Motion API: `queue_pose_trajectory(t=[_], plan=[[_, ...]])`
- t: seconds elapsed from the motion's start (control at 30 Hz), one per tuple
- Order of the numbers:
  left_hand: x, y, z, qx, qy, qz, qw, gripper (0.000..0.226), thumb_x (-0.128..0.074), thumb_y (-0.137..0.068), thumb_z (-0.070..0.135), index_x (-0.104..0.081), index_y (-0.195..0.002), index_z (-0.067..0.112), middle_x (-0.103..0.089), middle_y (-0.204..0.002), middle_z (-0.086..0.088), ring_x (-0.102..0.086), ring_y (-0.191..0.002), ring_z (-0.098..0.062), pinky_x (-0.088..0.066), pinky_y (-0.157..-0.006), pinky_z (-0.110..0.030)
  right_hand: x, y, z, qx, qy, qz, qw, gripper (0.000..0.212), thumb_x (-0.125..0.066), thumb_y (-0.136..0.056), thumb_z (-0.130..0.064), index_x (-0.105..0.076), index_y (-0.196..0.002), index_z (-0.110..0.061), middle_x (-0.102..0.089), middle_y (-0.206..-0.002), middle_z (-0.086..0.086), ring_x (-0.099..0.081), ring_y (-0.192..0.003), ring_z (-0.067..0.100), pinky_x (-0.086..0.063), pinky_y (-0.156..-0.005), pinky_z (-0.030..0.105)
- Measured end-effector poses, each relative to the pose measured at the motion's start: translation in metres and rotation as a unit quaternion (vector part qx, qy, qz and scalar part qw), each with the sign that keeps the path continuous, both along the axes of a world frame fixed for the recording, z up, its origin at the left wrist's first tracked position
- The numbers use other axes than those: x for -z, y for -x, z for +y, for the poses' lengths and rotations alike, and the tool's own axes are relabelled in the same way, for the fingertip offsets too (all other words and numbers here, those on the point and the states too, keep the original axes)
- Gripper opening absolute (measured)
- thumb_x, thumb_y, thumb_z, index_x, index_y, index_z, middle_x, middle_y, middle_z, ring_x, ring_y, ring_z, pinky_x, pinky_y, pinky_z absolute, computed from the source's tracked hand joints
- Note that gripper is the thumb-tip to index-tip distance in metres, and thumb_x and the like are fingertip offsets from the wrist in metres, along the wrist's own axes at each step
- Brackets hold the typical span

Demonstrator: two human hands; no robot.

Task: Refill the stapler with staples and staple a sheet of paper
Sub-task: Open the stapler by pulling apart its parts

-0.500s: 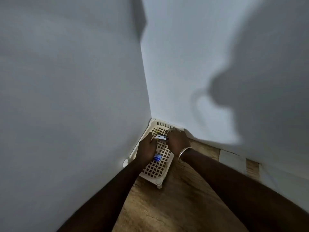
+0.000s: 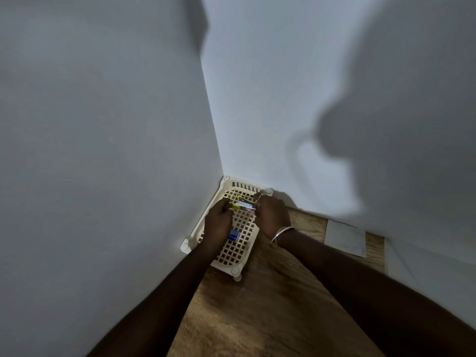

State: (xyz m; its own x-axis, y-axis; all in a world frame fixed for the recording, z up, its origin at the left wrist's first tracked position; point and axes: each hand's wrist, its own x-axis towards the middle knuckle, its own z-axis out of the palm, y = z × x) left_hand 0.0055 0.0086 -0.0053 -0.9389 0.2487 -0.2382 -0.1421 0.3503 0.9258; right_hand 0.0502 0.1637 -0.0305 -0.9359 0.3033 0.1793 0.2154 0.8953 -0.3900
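Both hands over the cream lattice tray (image 2: 233, 256) pushed into the wall corner, on a wood-grain worktop (image 2: 257, 318). Change from half a second ago is small: hands sit in nearly the same spot, but the stapler (image 2: 244, 205) between them now shows more bright metal and a yellow bit at its left end — reads as the top being worked open or the magazine exposed, so the refill step looks underway, not finished. Too small and dim to tell whether staples are already in.

Left hand (image 2: 218, 222) curled around the stapler's left end, fingers closed on it. Right hand (image 2: 273, 215) clasps the right end, thumb side toward the metal; bangles (image 2: 280, 233) on that wrist. Stapler is held just above the tray's far half, not resting on it as far as I can tell.

Tray contents: a small blue box (image 2: 234, 235) — likely the staple box — lying on the grid just beside the left wrist, partly hidden by it. Nothing else made out in the tray. A pale flat piece (image 2: 345, 239), possibly the paper sheet, lies well apart to the right against the wall, untouched. Stapling step not yet begun.
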Motion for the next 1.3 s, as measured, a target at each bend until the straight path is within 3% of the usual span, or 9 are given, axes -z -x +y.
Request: queue_pose_trajectory(t=[0.13,0.33,0.47,0.6,0.73,0.9,0.97,1.17,1.3], plan=[[-0.007,-0.023,0.003,-0.017,-0.042,0.003,0.999,0.042,-0.053,-0.095,0.005,-0.062,-0.134,0.019,-0.065,-0.135,-0.002,-0.063,-0.119,-0.019,-0.049,-0.105,-0.046,-0.007,-0.028,0.001,0.105,0.233,0.054,0.965,0.021,-0.074,-0.078,-0.008,-0.071,-0.098,-0.013,-0.075,-0.091,0.003,-0.069,-0.085,0.020,-0.047,-0.071,0.022],[-0.012,-0.081,0.019,-0.033,-0.139,-0.097,0.985,0.039,-0.065,-0.095,0.009,-0.060,-0.134,0.012,-0.069,-0.125,-0.006,-0.066,-0.112,-0.019,-0.054,-0.092,-0.032,-0.042,-0.099,0.005,0.162,0.486,0.097,0.853,0.014,-0.076,-0.084,-0.005,-0.074,-0.098,-0.008,-0.076,-0.090,0.008,-0.069,-0.079,0.013,-0.054,-0.071,0.026],[-0.028,-0.130,0.032,0.032,-0.330,-0.270,0.904,0.024,-0.059,-0.099,0.015,-0.066,-0.121,0.009,-0.076,-0.109,-0.006,-0.072,-0.098,-0.014,-0.057,-0.086,-0.027,-0.067,-0.160,0.006,0.121,0.613,0.086,0.776,0.009,-0.068,-0.091,-0.006,-0.075,-0.096,-0.010,-0.071,-0.078,0.004,-0.058,-0.066,0.010,-0.045,-0.062,0.023],[-0.049,-0.175,0.045,0.064,-0.383,-0.303,0.870,0.023,-0.059,-0.095,0.013,-0.066,-0.114,0.002,-0.074,-0.108,-0.015,-0.072,-0.094,-0.019,-0.055,-0.089,-0.033,-0.088,-0.212,0.017,0.094,0.712,0.052,0.694,0.019,-0.063,-0.095,-0.011,-0.071,-0.109,0.000,-0.072,-0.091,0.008,-0.065,-0.077,0.013,-0.048,-0.067,0.023],[-0.067,-0.216,0.060,0.062,-0.401,-0.298,0.864,0.028,-0.067,-0.087,0.015,-0.069,-0.111,0.000,-0.074,-0.107,-0.015,-0.073,-0.095,-0.022,-0.058,-0.085,-0.032,-0.107,-0.257,0.031,0.080,0.689,0.058,0.718,0.023,-0.067,-0.090,-0.024,-0.075,-0.103,-0.007,-0.074,-0.094,0.006,-0.067,-0.084,0.014,-0.050,-0.069,0.023],[-0.085,-0.247,0.076,0.068,-0.387,-0.281,0.876,0.014,-0.060,-0.095,0.000,-0.072,-0.100,0.002,-0.076,-0.099,-0.012,-0.074,-0.093,-0.019,-0.061,-0.083,-0.032,-0.126,-0.296,0.035,0.069,0.513,0.114,0.848,0.025,-0.079,-0.083,-0.036,-0.078,-0.099,-0.016,-0.078,-0.092,0.004,-0.071,-0.086,0.013,-0.056,-0.075,0.025],[-0.091,-0.254,0.082,0.071,-0.390,-0.279,0.875,0.017,-0.057,-0.094,-0.007,-0.072,-0.095,0.001,-0.077,-0.095,-0.012,-0.075,-0.091,-0.019,-0.061,-0.081,-0.031,-0.131,-0.304,0.038,0.092,0.462,0.137,0.872,0.021,-0.081,-0.081,-0.031,-0.078,-0.096,-0.018,-0.078,-0.090,0.001,-0.074,-0.087,0.014,-0.057,-0.078,0.029],[-0.106,-0.259,0.094,0.068,-0.391,-0.290,0.871,0.023,-0.050,-0.092,-0.017,-0.066,-0.094,-0.001,-0.077,-0.080,-0.007,-0.076,-0.082,-0.017,-0.063,-0.075,-0.031,-0.136,-0.312,0.037,0.145,0.425,0.199,0.871,0.013,-0.077,-0.085,-0.018,-0.077,-0.098,-0.015,-0.079,-0.090,0.001,-0.075,-0.090,0.018,-0.059,-0.086,0.040],[-0.114,-0.261,0.095,0.065,-0.421,-0.301,0.853,0.009,-0.058,-0.094,0.003,-0.064,-0.101,0.000,-0.075,-0.108,-0.020,-0.072,-0.098,-0.032,-0.061,-0.085,-0.041,-0.137,-0.319,0.035,0.151,0.469,0.243,0.835,0.011,-0.076,-0.087,-0.022,-0.077,-0.097,-0.018,-0.078,-0.090,0.002,-0.074,-0.087,0.013,-0.055,-0.070,0.020]])
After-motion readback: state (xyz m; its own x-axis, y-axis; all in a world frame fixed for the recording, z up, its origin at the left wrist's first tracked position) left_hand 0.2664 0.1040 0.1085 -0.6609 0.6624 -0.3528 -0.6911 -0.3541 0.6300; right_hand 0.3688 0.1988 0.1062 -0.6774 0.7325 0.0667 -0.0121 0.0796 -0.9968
